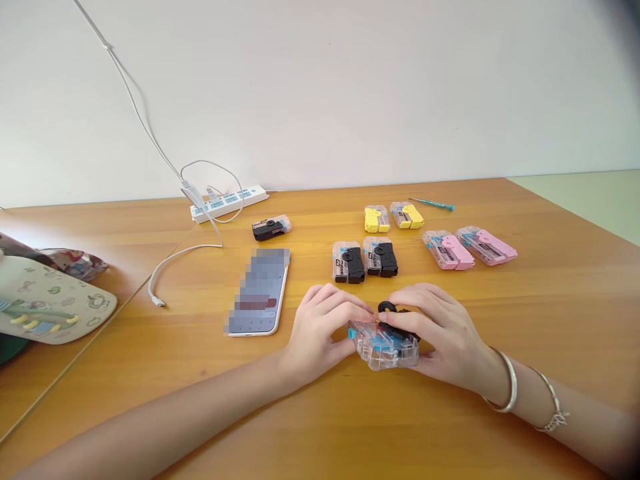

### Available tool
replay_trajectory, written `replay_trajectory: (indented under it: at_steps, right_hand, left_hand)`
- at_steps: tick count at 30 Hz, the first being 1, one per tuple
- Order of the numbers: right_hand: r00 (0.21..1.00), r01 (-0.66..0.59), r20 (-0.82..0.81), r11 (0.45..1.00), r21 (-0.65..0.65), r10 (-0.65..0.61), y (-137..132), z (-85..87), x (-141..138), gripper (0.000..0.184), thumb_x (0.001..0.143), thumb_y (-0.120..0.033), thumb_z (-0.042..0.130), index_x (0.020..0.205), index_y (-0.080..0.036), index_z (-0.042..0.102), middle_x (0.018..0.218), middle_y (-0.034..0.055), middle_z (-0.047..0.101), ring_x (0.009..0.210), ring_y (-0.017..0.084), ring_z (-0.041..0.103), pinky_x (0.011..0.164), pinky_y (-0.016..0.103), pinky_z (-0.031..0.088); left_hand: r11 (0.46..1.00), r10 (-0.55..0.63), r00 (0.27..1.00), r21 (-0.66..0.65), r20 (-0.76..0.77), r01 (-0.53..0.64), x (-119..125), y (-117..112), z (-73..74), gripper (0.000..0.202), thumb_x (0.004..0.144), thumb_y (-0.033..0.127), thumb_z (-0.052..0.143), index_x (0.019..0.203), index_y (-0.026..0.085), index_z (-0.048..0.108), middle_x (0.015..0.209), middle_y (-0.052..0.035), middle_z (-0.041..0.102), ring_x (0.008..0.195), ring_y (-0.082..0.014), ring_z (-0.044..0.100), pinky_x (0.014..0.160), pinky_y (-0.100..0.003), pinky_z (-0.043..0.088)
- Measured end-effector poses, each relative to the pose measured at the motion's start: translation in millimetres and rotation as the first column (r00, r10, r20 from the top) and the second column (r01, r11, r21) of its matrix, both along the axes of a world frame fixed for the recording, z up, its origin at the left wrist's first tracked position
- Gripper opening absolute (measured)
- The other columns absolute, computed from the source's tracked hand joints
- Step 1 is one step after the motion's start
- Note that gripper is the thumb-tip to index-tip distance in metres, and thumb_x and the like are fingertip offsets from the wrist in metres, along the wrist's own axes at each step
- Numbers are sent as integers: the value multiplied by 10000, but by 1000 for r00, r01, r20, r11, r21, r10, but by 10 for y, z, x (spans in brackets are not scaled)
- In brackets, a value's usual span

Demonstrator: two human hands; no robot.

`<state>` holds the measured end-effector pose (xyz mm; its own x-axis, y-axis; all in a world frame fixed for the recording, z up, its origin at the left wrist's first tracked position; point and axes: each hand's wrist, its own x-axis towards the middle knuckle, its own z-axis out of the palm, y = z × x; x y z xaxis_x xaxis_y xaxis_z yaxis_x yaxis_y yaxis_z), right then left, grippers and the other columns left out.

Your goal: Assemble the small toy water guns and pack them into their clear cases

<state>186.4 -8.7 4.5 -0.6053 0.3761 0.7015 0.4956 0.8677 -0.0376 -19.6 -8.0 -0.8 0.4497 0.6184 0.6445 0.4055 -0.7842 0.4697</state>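
A clear plastic case (383,350) with blue inner parts and a black piece is held between my two hands above the table's near side. My left hand (327,323) grips its left end, thumb below and fingers curled over the top. Around the right end, my right hand (440,327) is closed, with fingertips on the black piece (400,321) and a round black part standing up beside them. The fingertips of both hands nearly meet on top. What lies under the fingers is hidden.
Beyond my hands lie similar clear cases with black (381,257), yellow (377,219) and pink (449,250) parts. A teal screwdriver (435,203) lies behind them. A phone (260,293), power strip (230,202), white cable (156,300) and patterned bag (55,293) are leftward.
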Motion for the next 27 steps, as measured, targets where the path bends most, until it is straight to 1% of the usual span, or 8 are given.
replay_trajectory:
  at_steps: [3,5,8,12,14,18,23,27]
  right_hand:
    - [999,-10,-41,989,-150,4,7,-13,6,238,826,-301,596,1029,-199,523,959,84,594,840,197,576,732,352,490]
    - [996,-68,-84,945,-321,43,8,10,8,281,829,-344,595,1058,-209,505,990,81,575,896,198,572,747,332,499]
    - [981,-168,-178,823,-542,83,0,65,8,302,877,-400,515,1115,-216,482,1050,91,542,1000,203,546,797,313,504]
    - [945,-280,-322,658,-699,60,-3,81,19,332,931,-448,371,1154,-230,486,1083,97,543,1003,214,553,816,330,510]
    - [913,-320,-407,584,-746,-20,13,69,33,320,940,-451,338,1119,-246,507,1058,82,563,951,205,579,772,318,523]
    - [880,-285,-434,517,-807,-192,55,69,53,149,922,-359,438,916,-251,540,894,31,571,842,168,585,684,271,517]
    - [892,-359,-438,409,-839,-114,69,83,29,96,889,-315,478,920,-233,518,825,24,580,780,161,594,657,289,528]
    - [889,-393,-452,381,-837,-74,68,92,17,86,884,-288,493,875,-224,549,842,27,601,811,157,603,707,294,532]
  left_hand:
    - [999,9,1000,-52,13,-8,4,1,17,143,763,138,662,845,231,591,855,31,713,760,-141,599,707,-295,391]
    - [996,22,999,-92,25,-19,2,7,21,130,759,158,671,837,226,593,835,29,706,745,-144,592,714,-299,397]
    - [988,48,998,-151,45,-40,-3,21,19,118,759,183,674,836,220,593,809,24,694,729,-150,577,717,-302,409]
    - [978,84,995,-193,47,-74,-3,31,21,100,762,178,659,831,218,599,789,18,687,719,-156,564,707,-302,420]
    - [979,74,996,-194,43,-64,-4,35,23,92,767,195,665,835,221,608,800,14,693,721,-156,568,706,-302,423]
    - [988,20,999,-151,32,-15,-9,40,21,75,781,201,664,843,228,631,835,8,712,750,-156,594,713,-303,426]
    - [996,-7,1000,-89,11,8,-10,41,17,74,786,208,660,855,234,653,856,6,727,769,-160,615,709,-304,431]
    - [996,-21,1000,-86,8,22,-9,38,22,92,775,219,681,864,234,661,859,10,731,763,-159,605,704,-304,430]
